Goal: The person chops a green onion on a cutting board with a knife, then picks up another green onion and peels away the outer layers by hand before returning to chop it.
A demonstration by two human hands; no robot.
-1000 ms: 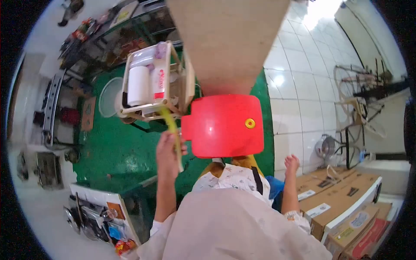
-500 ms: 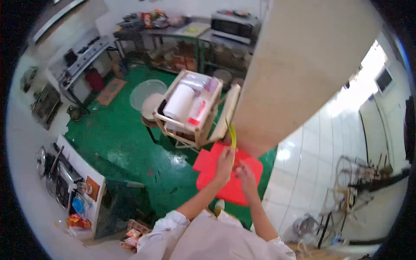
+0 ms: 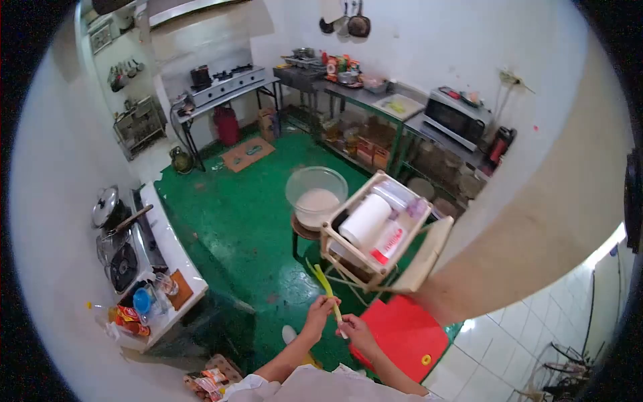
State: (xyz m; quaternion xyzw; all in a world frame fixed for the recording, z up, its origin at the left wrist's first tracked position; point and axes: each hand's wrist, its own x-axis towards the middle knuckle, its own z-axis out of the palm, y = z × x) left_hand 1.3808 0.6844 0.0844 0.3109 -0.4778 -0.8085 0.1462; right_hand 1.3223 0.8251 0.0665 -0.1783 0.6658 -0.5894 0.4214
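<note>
A long stalk, green at its leafy top and white at its lower end, hangs in front of my body above the green floor. My left hand is closed round the middle of the stalk. Lower down, my right hand pinches the same stalk near its white end. Just right of my hands lies a red plastic piece with a small yellow ring on it.
Ahead stands a cream trolley with a white roll and packages. Beside it, a clear tub sits on a stool. A counter with stove and bottles is at left; a stove table and microwave stand further back.
The view has swung left, so the trolley and red piece appear further right. Both hands are closer together on the stalk, with the right one now pinching it near its white end.
</note>
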